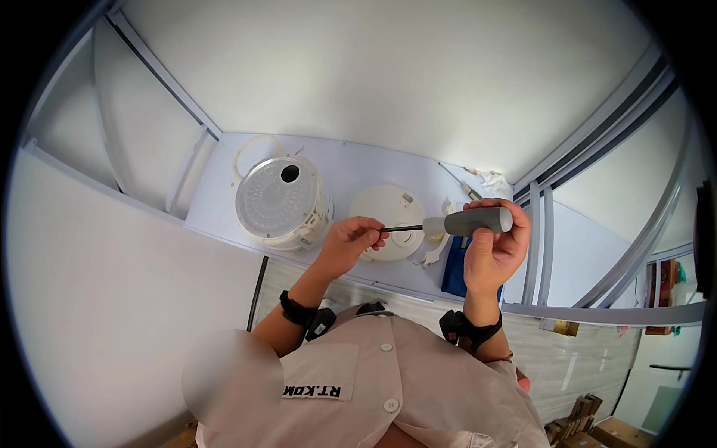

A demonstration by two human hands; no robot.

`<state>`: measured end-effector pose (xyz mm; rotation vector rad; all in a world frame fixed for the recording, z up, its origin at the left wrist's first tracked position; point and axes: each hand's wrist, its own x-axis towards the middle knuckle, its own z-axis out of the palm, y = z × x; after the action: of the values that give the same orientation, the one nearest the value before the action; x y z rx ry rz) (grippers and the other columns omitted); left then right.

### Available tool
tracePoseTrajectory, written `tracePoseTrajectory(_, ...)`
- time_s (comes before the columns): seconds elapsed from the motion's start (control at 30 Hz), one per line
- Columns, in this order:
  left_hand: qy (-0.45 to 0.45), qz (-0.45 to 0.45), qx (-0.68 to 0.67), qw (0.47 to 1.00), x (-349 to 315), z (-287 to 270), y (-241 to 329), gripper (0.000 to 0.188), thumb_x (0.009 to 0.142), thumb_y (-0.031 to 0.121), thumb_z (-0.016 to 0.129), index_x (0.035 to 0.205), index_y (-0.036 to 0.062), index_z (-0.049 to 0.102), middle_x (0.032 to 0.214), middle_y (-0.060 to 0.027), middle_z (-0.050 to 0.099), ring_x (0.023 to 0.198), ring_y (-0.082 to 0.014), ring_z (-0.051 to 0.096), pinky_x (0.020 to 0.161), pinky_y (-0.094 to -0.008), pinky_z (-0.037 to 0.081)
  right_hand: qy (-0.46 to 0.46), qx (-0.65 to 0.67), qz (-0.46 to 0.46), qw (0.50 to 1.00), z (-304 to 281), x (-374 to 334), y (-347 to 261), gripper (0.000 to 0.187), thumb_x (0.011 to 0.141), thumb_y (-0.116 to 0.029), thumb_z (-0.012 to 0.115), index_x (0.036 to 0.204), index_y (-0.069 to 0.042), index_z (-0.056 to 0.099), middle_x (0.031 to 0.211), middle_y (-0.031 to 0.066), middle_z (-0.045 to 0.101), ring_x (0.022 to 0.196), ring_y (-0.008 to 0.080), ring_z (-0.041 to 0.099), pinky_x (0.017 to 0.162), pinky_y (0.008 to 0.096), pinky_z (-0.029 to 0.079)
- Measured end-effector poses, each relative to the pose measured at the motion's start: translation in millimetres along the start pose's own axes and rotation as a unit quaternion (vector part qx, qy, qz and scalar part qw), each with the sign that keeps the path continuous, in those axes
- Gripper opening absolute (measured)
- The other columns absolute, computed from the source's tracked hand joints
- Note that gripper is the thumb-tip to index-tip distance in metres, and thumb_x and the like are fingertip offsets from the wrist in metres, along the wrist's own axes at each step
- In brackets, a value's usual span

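Observation:
My right hand (497, 250) is closed round the thick grey handle of a screwdriver (470, 220), held level above the bench. Its dark shaft points left, and the fingers of my left hand (357, 243) pinch the tip end. Whether a small screw sits at that tip cannot be made out. Below the shaft lies a round white cover (381, 205) with a small rectangular fitting near its far edge, partly hidden by my hand and the tool. To the left stands a white cylindrical appliance body (276, 198), topped by a grey metal disc with a dark round hole.
A second screwdriver (469, 190) lies at the back right beside crumpled white paper (493, 181). Near my right hand are a blue item (454, 272) and a white plug-like piece (433, 254). A pale cord (243, 149) loops behind the appliance. Grey frame posts (532, 246) edge the bench (336, 153).

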<state>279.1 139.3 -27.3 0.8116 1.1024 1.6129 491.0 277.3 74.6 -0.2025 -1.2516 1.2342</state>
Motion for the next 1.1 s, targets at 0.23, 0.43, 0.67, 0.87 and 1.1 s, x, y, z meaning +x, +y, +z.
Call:
tracePoseTrajectory(0.23,0.016,0.019,-0.002,1.0,-1,2,-1,0.016,0.104,0.003,0.066,0.118,-0.0011,0.071,0.106,-0.015,0.077,0.09,-0.0186,0.07,0.082,-0.0318,0.059,0.001,0.0,0.007,1.0,-2,-1,0,0.057,0.093,-0.018,0.084,0.136,0.001,0.051,0.121,0.0165,0.065,0.108,0.0282,0.069,0.098,0.0469,0.059)
tracePoseTrajectory(0.43,0.019,0.02,-0.013,1.0,-3,1,-4,0.014,0.103,0.001,0.067,0.115,-0.0018,0.072,0.105,-0.0147,0.077,0.089,-0.0186,0.071,0.081,-0.0317,0.059,-0.007,0.003,0.017,1.0,1,0,-3,0.055,0.095,-0.019,0.082,0.135,0.001,0.052,0.12,0.0164,0.065,0.107,0.0281,0.069,0.099,0.0468,0.059)
tracePoseTrajectory(0.67,-0.05,-0.025,0.051,0.997,-11,-4,13,0.016,0.101,-0.003,0.066,0.115,-0.0042,0.072,0.105,-0.0139,0.078,0.095,-0.0191,0.075,0.084,-0.0314,0.061,-0.075,-0.009,0.057,0.995,-10,13,-6,0.057,0.103,-0.02,0.071,0.149,0.002,0.046,0.128,0.02,0.065,0.112,0.0297,0.07,0.103,0.0488,0.057)
tracePoseTrajectory(0.87,-0.05,0.003,0.05,0.997,-16,-7,17,0.014,0.1,-0.004,0.068,0.113,-0.0046,0.072,0.104,-0.0139,0.078,0.093,-0.0199,0.076,0.085,-0.0332,0.062,-0.097,0.017,0.075,0.992,9,12,-17,0.06,0.107,-0.022,0.063,0.157,0.001,0.038,0.134,0.0234,0.064,0.116,0.0316,0.069,0.105,0.0484,0.055)
tracePoseTrajectory(1.1,-0.039,0.037,0.141,0.989,-33,-9,48,0.013,0.099,-0.002,0.07,0.111,-0.004,0.074,0.104,-0.0127,0.079,0.098,-0.0177,0.076,0.086,-0.0297,0.061,-0.046,-0.077,0.077,0.993,18,13,-7,0.061,0.102,-0.024,0.072,0.151,-0.002,0.045,0.121,0.0191,0.067,0.114,0.0287,0.068,0.096,0.0484,0.062)
